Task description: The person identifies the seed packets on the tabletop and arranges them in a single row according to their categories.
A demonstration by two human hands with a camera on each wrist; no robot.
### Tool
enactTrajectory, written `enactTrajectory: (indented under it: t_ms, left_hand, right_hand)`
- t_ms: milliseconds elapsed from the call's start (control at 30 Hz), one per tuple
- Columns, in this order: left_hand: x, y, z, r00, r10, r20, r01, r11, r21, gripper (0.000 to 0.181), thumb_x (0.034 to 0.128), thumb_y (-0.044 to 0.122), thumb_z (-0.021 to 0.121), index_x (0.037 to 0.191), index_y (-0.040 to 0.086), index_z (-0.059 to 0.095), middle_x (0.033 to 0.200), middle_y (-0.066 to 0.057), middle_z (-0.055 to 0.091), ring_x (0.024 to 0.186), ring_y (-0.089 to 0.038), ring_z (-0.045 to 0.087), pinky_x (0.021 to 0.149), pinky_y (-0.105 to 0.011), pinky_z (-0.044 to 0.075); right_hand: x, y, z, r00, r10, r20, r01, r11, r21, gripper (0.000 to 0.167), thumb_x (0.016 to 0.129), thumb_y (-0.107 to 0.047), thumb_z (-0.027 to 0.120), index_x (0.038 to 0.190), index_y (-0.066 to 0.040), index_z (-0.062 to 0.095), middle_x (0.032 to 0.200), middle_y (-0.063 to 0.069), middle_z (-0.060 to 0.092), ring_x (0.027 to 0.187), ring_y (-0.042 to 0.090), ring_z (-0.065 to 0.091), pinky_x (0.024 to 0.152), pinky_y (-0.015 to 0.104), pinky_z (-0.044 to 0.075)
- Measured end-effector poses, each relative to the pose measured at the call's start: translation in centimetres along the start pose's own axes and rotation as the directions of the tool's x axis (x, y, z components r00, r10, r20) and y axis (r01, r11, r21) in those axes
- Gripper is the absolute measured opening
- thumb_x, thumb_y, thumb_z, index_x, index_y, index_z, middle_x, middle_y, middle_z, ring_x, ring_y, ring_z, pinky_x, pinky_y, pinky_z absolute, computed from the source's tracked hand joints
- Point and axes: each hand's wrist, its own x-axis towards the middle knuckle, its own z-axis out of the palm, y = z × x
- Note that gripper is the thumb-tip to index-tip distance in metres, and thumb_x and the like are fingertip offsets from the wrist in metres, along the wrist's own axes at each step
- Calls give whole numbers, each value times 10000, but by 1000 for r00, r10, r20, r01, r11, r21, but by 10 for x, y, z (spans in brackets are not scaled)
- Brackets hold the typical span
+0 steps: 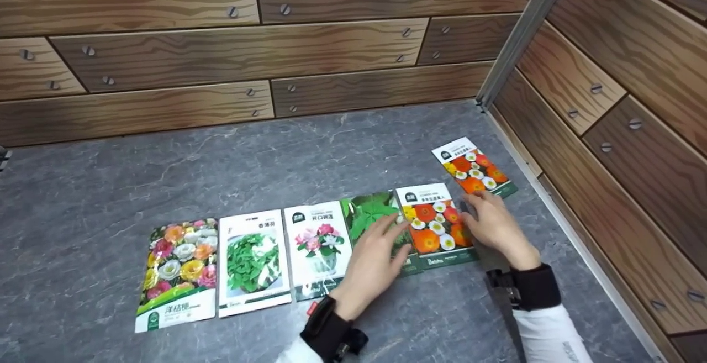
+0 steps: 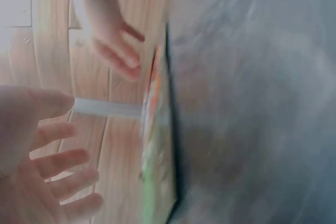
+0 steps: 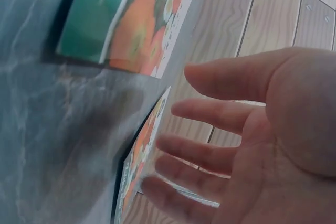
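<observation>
Several seed packets lie in a slanting row. In the head view my left hand (image 1: 373, 258) is above the green-leaf packet (image 1: 369, 208), partly hiding it, its fingers loosely spread and holding nothing. Right of that lies an orange poppy packet (image 1: 433, 227). My right hand (image 1: 494, 227) hovers beside its right edge, fingers loosely bent with nothing between them. A second poppy packet (image 1: 475, 167) lies tilted farther back, its lower end close to the right fingertips. The right wrist view shows the right hand (image 3: 236, 145) apart from both poppy packets.
Left of my left hand lie a pink-flower packet (image 1: 317, 241), a mint-like leaf packet (image 1: 254, 263) and a mixed-flower packet (image 1: 179, 269). Wood-patterned walls (image 1: 342, 48) bound the grey marbled surface (image 1: 248, 169) at the back and right.
</observation>
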Motion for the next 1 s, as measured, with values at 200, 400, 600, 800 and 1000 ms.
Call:
enactTrajectory:
  t_ms: [200,400,600,800,1000]
  left_hand:
    - [0,-6,-24,996,-63,-58,60,997,-57,469,1027,254,668,1465,97,609,1572,-161,560,1449,-343,555,1218,-520,469]
    - [-2,-14,-37,986,-116,-121,103,989,-107,449,1018,218,685,1444,87,631,1531,-168,599,1410,-358,586,1188,-519,496]
    - [-2,-19,-41,983,-141,-117,126,984,-128,437,1028,225,671,1442,92,634,1526,-170,601,1403,-369,591,1159,-528,519]
    - [-2,-21,-41,982,-156,-108,141,981,-131,436,1026,229,673,1431,74,640,1509,-168,614,1378,-366,613,1140,-516,538]
    - [-2,-21,-40,981,-159,-113,142,980,-140,421,1025,227,675,1416,72,653,1490,-172,629,1363,-366,625,1142,-518,535]
  right_hand:
    - [11,14,-4,995,81,50,-80,996,-30,519,1092,-172,476,1513,130,437,1595,465,281,1481,647,259,1200,762,303]
    - [30,17,-4,998,26,57,-18,990,-138,447,1081,-140,445,1424,130,541,1462,429,497,1350,623,477,1122,724,434]
    - [44,9,-5,997,-21,80,31,990,-134,443,1079,-104,418,1438,126,538,1428,425,537,1310,607,524,1106,707,455]
    - [56,5,-1,995,-83,51,88,992,-96,404,1074,-112,475,1388,109,600,1377,405,582,1265,582,565,1073,690,483]
    - [80,24,-7,998,-22,-53,23,1000,17,506,1045,-216,596,1428,112,550,1438,433,514,1327,612,493,1138,721,418]
